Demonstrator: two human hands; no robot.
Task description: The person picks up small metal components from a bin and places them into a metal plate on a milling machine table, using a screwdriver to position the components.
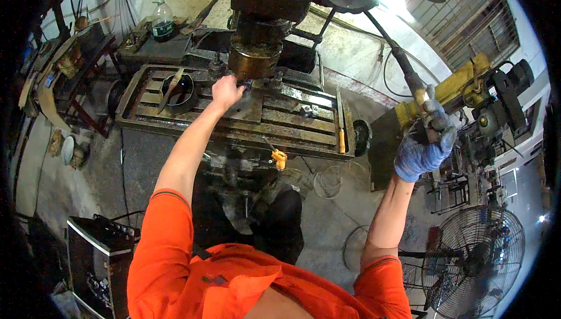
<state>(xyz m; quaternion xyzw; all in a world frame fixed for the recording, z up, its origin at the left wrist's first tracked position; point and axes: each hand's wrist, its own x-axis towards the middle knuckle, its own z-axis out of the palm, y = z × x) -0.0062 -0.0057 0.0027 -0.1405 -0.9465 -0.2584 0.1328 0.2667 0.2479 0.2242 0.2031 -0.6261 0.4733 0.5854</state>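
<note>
My bare left hand (227,92) is closed at the slotted machine table (257,129), just below the brown cylindrical spindle head (255,59). A small dark thing (246,86) shows at its fingertips; its kind cannot be made out. Off to the right, my right hand (425,143) wears a blue-grey knit glove and is wrapped round the end of a long machine lever (403,59). This lever slants down from the machine's head. A small metal block (308,111) lies on the table, right of my left hand.
A black bucket (188,104) with a brush (170,91) stands on the table's left. A yellow-handled file (341,126) lies at its right end. An orange-yellow tool (279,158) hangs at the front edge. A yellow machine (403,114) and a large fan (473,254) stand right.
</note>
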